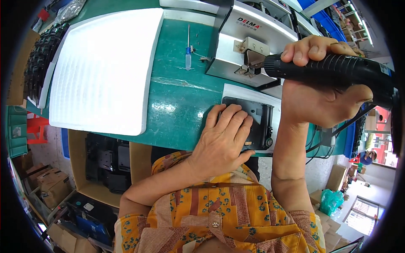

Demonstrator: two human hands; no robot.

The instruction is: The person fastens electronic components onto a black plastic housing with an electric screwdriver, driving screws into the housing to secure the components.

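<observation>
My left hand (223, 137) lies flat with fingers together on a black plastic part (259, 120), pressing it down on a white pad (236, 90) at the near edge of the green table (177, 97). My right hand (320, 92) grips a black electric screwdriver (337, 69), held level above the part with its tip pointing left toward a metal bracket (252, 52) on the grey machine (249, 33).
A large white foam sheet (103, 67) covers the table's left side, beside a stack of black parts (40, 59). A small blue-handled screwdriver (188, 52) lies in the middle. An open cardboard box of black parts (107, 162) sits below the table edge.
</observation>
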